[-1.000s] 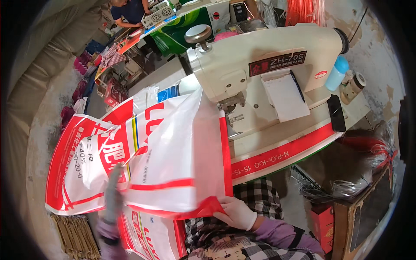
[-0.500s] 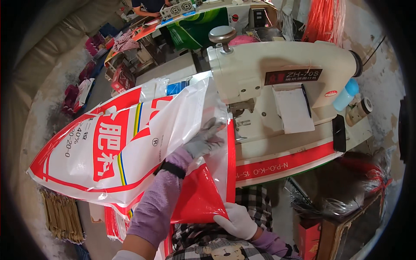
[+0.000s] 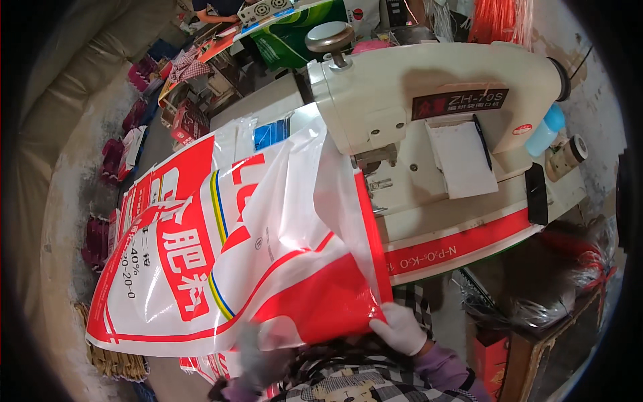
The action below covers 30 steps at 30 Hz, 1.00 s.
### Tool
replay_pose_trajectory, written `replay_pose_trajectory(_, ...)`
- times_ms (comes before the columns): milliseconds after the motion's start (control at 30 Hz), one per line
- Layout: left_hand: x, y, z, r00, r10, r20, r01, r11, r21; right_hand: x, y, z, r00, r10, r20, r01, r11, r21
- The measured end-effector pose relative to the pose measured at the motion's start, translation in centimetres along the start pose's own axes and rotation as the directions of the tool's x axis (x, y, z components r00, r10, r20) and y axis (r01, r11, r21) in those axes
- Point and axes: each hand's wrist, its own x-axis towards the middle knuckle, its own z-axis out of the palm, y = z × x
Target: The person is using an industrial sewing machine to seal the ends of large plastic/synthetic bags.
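A large red and white woven sack (image 3: 268,268) with yellow and blue stripes lies across the table in front of me, its red edge alongside the bed of a cream sewing machine (image 3: 429,100). My right hand (image 3: 402,328), in a white glove, is closed on the sack's near right corner, thumb on top. My left hand (image 3: 258,352), in a grey glove, is at the sack's near edge. It is smeared by motion, so its fingers cannot be made out.
A notepad (image 3: 462,157) rests against the machine, and a black phone (image 3: 536,194) lies on the table's right end. Beyond it stand a blue bottle (image 3: 546,130) and a thread spool (image 3: 569,157). Red strands (image 3: 499,23) hang at the back. Another person's arm (image 3: 218,15) shows far off.
My left hand has come off the top of the sack and moved down to its near edge. The sack now lies flatter. My right hand still grips the corner.
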Motion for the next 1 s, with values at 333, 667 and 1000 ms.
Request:
replay_pose_trajectory(333, 6.4, -31.8, -7.9, 0.996, -0.081, -0.031, 0.081, 0.741, 0.667, 2.4, 0.0, 5.3, 0.967, -0.171, -0.19, 0.217, 0.943, 0.252)
replay_pose_trajectory(667, 0.6, -45.3, -9.7, 0.346, -0.936, 0.065, 0.348, 0.064, -0.935, 9.8, -8.2, 14.0, 0.747, -0.563, 0.354, 0.594, 0.804, 0.024)
replay_pose_trajectory(1000, -29.0, -24.8, -1.2, 0.164, -0.982, 0.097, 0.466, -0.01, -0.885, 24.3, -9.4, 14.6, 0.963, -0.008, 0.268, 0.117, 0.912, -0.392)
